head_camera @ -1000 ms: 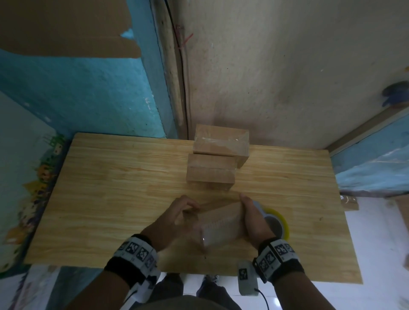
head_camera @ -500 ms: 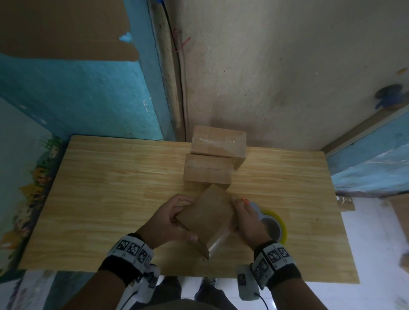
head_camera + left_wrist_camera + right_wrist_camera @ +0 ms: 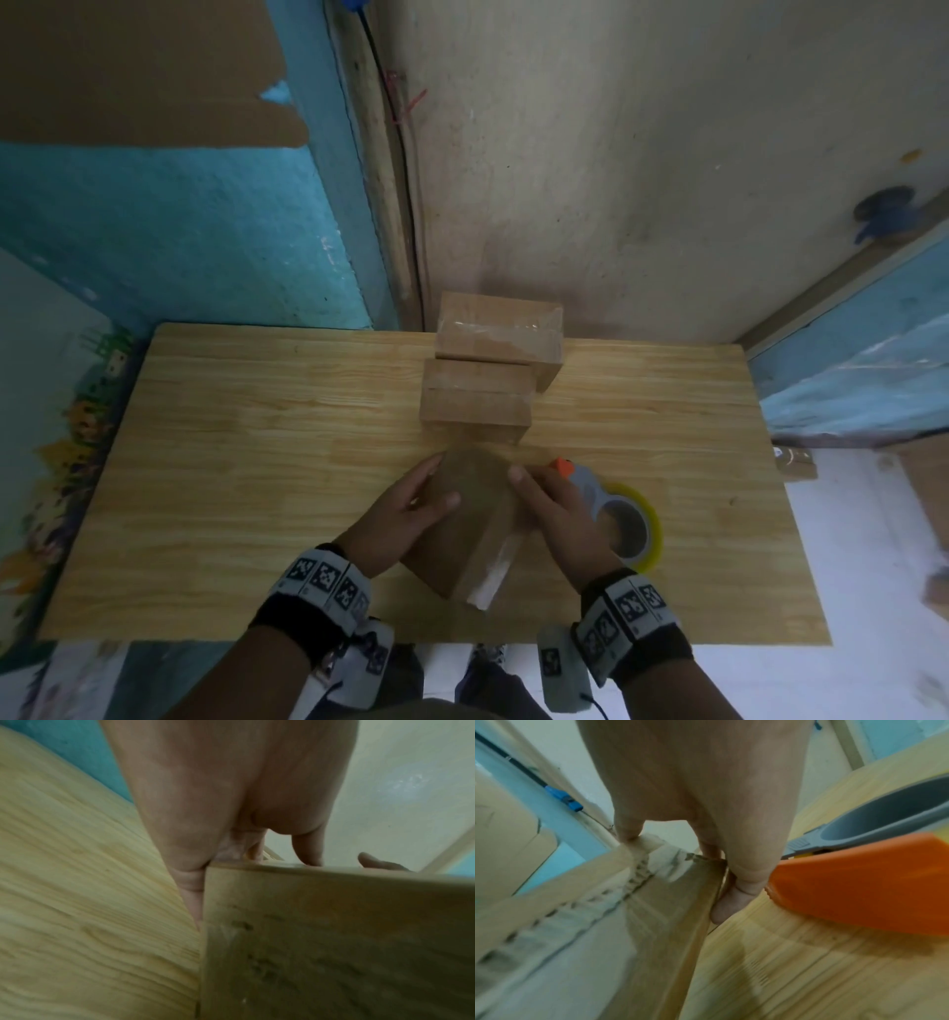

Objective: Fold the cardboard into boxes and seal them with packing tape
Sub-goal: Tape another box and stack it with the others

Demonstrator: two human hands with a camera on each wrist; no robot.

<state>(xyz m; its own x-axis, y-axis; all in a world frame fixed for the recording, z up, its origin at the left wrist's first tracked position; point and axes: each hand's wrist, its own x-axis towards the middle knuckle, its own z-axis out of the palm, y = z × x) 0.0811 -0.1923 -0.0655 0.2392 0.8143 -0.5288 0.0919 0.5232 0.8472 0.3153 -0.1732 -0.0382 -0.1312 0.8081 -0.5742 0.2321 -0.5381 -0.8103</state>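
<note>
Holding a closed cardboard box [image 3: 464, 519] between both hands.
Left hand [image 3: 398, 514] and right hand [image 3: 557, 519] clasp its sides near the bench's [image 3: 257, 462] front edge; contents hidden.

Wooden worktop [image 3: 257, 462] against plaster wall [image 3: 642, 180]; turquoise wall [image 3: 179, 231] at left; blue clip [image 3: 563, 798] on black cable [image 3: 390, 154].

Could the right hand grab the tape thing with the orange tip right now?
Probably yes, once it lets go. The tape dispenser lies on the table just beside the right hand, with nothing between them. But that hand and the left hand are both holding the cardboard box.
</note>
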